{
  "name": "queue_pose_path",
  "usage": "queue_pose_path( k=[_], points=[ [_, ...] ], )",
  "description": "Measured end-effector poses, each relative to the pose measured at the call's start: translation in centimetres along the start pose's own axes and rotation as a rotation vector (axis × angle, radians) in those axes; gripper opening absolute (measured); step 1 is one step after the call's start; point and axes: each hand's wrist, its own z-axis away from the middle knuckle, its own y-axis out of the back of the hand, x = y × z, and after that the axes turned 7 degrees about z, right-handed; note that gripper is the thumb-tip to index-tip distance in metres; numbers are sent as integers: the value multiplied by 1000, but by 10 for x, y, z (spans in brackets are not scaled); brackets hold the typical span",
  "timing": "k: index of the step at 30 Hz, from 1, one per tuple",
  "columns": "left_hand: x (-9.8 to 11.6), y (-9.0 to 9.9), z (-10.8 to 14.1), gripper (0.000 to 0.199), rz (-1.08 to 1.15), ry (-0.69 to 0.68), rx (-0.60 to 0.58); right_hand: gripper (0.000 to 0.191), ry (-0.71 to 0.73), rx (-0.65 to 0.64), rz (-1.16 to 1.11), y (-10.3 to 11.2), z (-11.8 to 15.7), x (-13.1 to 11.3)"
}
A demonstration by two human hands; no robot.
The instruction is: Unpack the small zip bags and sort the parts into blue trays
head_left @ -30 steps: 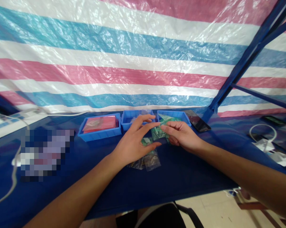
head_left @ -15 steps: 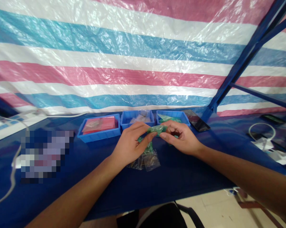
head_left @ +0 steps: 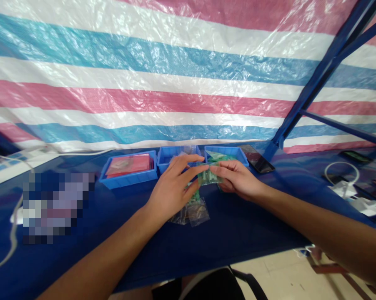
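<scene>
A small green plastic packet (head_left: 209, 176) hangs between my hands, pinched at its upper right by my right hand (head_left: 236, 177). My left hand (head_left: 175, 183) has its fingers apart, with a fingertip touching the packet's top edge. Below my left hand, clear plastic bags (head_left: 196, 213) lie on the table with green pieces partly hidden behind the fingers. Behind my hands are a blue bin (head_left: 166, 156) with clear bags and another blue bin (head_left: 240, 153) with green packets.
A third blue bin (head_left: 128, 180) holds red packets. A dark phone (head_left: 263, 163) lies right of the bins. White cables and adapters (head_left: 344, 188) are at the right, a pixelated item at the left. Striped sheeting hangs behind the blue table (head_left: 231, 237).
The green packet has gone from lying rolled or folded between both hands to hanging flatter. My left fingers have spread and loosened from it, while my right hand still pinches it.
</scene>
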Motion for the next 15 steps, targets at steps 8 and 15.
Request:
queue_pose_path(
  k=[8,15],
  points=[
    [5,7,-4,16,7,25,169,48,151,35,209,5,1,2],
    [6,2,1,54,53,270,73,39,294,96,321,-4,4,5]
  ],
)
